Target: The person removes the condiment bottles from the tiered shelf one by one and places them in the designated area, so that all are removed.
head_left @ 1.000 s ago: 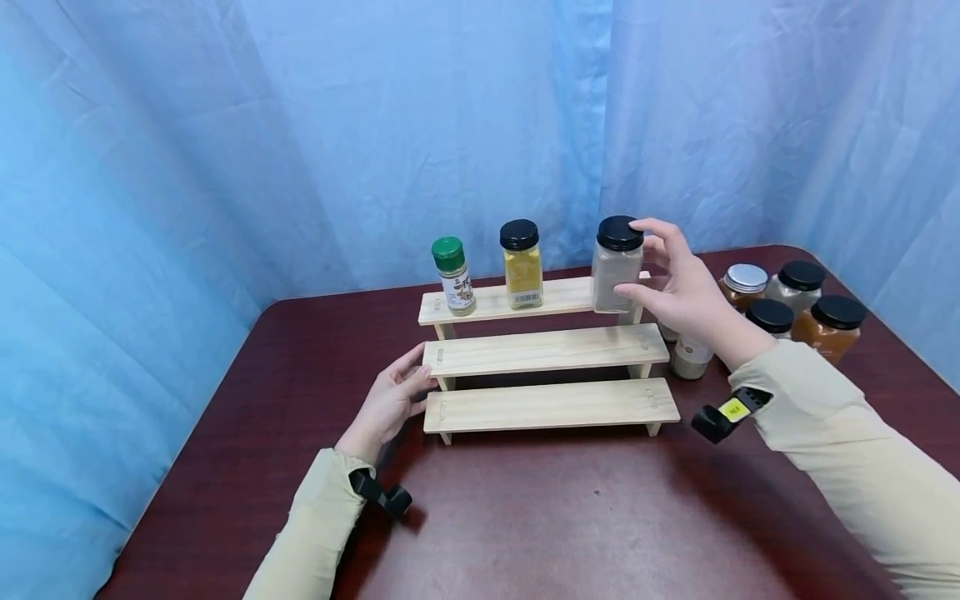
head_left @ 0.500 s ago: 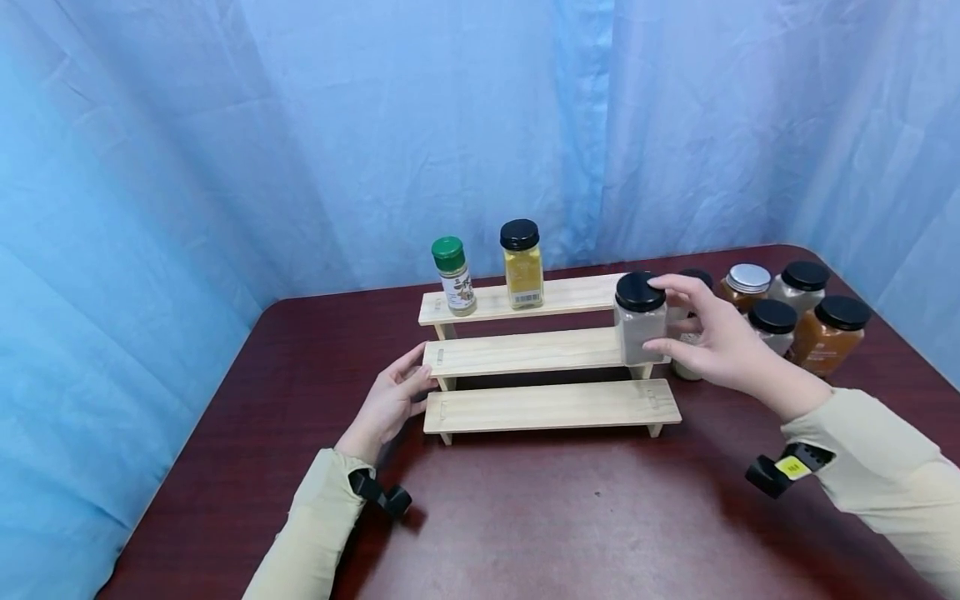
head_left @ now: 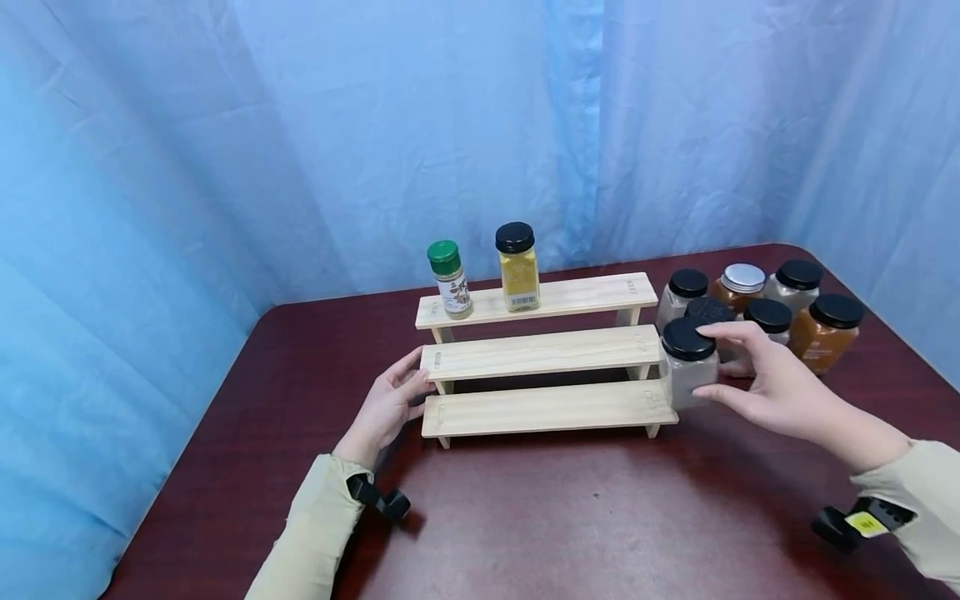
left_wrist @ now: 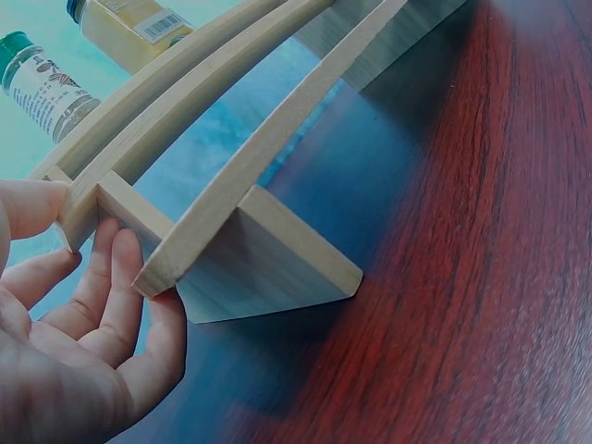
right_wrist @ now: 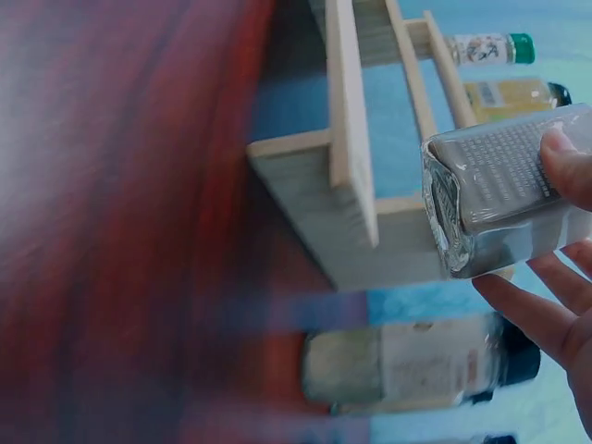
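A three-tier wooden rack stands on the dark red table. My left hand grips the left end of its middle shelf; in the left wrist view the thumb lies on top and the fingers curl below. My right hand holds a square clear jar of pale grey contents with a black lid, thumb on one side and fingers on the other. That jar is in the air at the right end of the lower shelves. On the top shelf stand a green-capped spice bottle and a black-lidded jar of yellow spice.
Several jars stand close together right of the rack, among them a silver-lidded jar and an orange-brown jar. Another jar stands right beside the rack's end. A blue curtain hangs behind the table.
My right hand has carried the grey jar from the top shelf's right end down, rightward and nearer, past the middle shelf. The left hand has kept its grip on the rack.
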The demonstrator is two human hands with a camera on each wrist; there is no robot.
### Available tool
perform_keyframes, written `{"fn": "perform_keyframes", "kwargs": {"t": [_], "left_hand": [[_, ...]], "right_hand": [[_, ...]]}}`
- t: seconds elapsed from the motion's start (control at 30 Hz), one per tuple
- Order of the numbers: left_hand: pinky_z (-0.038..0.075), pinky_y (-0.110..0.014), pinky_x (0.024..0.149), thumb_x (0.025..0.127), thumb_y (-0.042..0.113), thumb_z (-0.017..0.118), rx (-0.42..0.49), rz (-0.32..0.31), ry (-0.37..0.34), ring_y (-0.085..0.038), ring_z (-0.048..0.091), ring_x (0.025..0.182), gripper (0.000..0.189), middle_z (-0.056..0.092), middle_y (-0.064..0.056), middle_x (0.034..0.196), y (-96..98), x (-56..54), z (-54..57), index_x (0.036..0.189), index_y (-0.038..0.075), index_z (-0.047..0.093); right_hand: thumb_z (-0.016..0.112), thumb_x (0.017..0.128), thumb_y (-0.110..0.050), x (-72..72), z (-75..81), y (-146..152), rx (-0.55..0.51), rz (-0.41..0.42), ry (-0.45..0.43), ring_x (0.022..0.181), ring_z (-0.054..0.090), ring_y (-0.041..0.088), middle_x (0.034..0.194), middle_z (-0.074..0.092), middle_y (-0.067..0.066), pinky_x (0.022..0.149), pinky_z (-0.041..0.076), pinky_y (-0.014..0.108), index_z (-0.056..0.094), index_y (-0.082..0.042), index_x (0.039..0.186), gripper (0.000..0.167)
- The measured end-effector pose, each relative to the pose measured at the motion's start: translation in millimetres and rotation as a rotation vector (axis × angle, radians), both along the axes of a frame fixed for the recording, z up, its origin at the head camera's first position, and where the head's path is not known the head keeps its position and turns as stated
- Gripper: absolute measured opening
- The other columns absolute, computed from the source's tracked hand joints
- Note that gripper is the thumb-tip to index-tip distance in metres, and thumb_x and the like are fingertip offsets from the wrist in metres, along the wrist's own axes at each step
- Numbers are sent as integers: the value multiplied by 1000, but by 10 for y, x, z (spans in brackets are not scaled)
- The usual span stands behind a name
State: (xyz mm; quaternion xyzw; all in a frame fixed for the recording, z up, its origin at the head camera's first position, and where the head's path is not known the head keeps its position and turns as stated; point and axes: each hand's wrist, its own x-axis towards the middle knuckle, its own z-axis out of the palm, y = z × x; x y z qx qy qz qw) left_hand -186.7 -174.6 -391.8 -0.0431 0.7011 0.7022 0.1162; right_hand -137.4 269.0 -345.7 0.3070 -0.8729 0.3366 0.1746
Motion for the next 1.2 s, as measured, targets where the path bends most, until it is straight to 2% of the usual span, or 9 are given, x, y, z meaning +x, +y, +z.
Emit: {"fn": "perform_keyframes", "kwargs": {"t": [0.17,0.33,0.6,0.87,1.1,1.2], "left_hand": [[49,-35,80,100,19,48,0,0,9,-10,56,93,55,50,-12,127,1,4,-8,151,18,27],[49,-34,80,100,20,48,1,2,12,-11,56,93,56,50,-12,126,-4,3,-15,151,17,26],[48,-38,85,101,17,44,11,-8,10,-8,58,92,54,50,-10,123,-2,-5,-19,152,16,24],[48,-39,85,101,19,47,23,-8,18,-9,58,93,56,51,-9,121,-7,9,-16,152,15,24],[48,-40,85,101,18,46,19,-8,18,-9,57,93,55,50,-9,124,-10,16,-11,152,18,24],[48,-40,86,101,17,45,22,-6,16,-9,58,93,54,50,-10,125,-12,13,-12,152,18,25]], "right_hand": [[81,60,13,57,-137,167,21,-49,-3,93,49,-19,122,28,-34,59,47,9,34,3,129,84],[82,57,15,84,-249,289,18,-64,-5,93,47,-22,121,29,-36,61,45,5,33,6,126,85],[80,59,17,85,-421,366,4,-63,-52,98,44,-24,120,31,-38,63,45,4,32,7,126,83],[79,58,17,52,-486,358,15,-64,-55,101,39,-26,118,28,-36,64,44,3,33,7,123,80],[81,57,15,31,-526,349,19,-65,-44,100,40,-25,111,42,-17,64,44,3,35,7,120,79],[81,56,15,21,-529,343,13,-56,-31,101,40,-25,114,37,-28,64,44,3,35,8,119,79]]}}
